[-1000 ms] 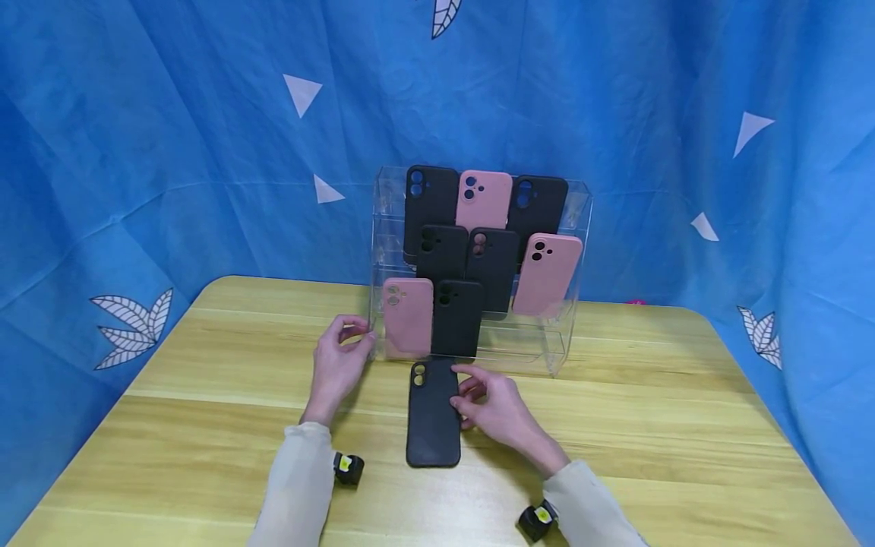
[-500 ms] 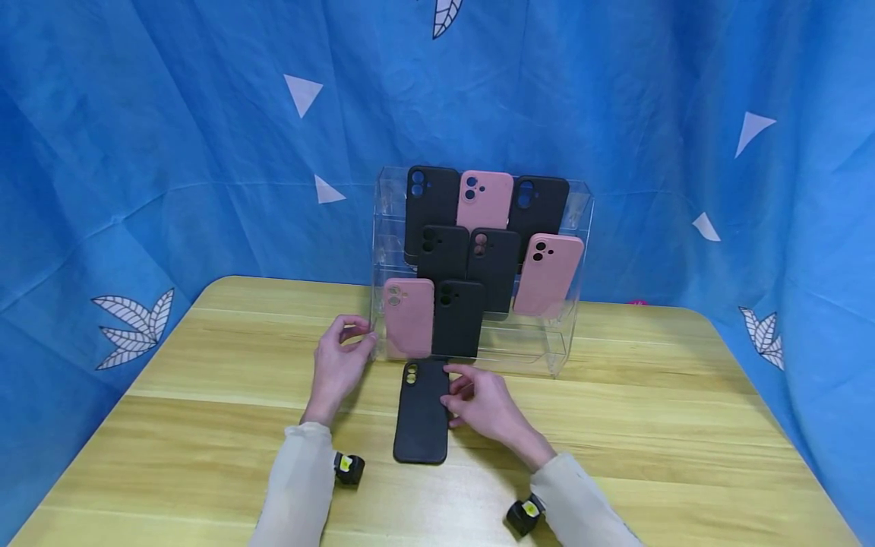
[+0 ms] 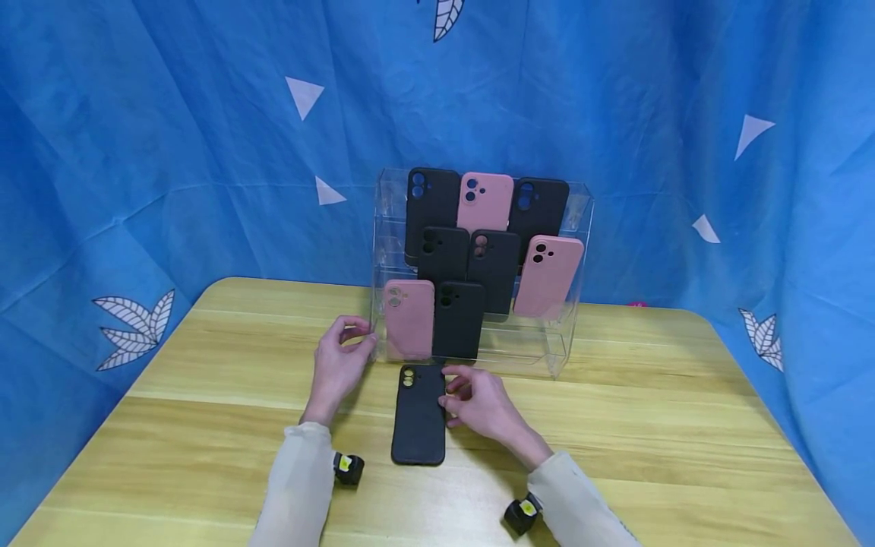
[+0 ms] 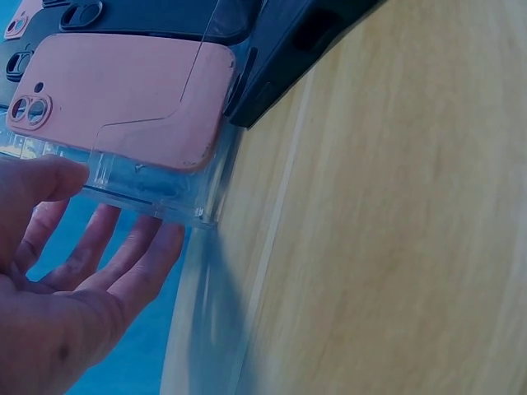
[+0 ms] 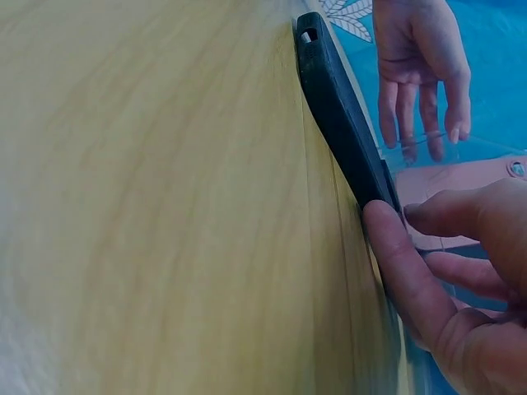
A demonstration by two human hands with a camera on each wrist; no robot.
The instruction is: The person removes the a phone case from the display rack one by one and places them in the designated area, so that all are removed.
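A black phone case (image 3: 418, 414) lies flat on the wooden table (image 3: 649, 425), camera hole towards the stand. My right hand (image 3: 456, 395) pinches its right edge near the top. In the right wrist view the thumb (image 5: 395, 247) lies against the case (image 5: 338, 107) with the forefinger above it. My left hand (image 3: 355, 342) rests with relaxed fingers at the front left corner of the clear acrylic stand (image 3: 547, 349). In the left wrist view its fingers (image 4: 140, 263) lie under the stand's lip (image 4: 156, 193), below a pink case (image 4: 123, 99).
The stand holds several black and pink phone cases in three stepped rows; a pink case (image 3: 409, 319) and a black one (image 3: 458, 320) fill the front row's left. A blue cloth (image 3: 171, 152) hangs behind and around the table.
The right hand has slid the black case a little to the left across the table. The left hand has stayed at the stand's corner.
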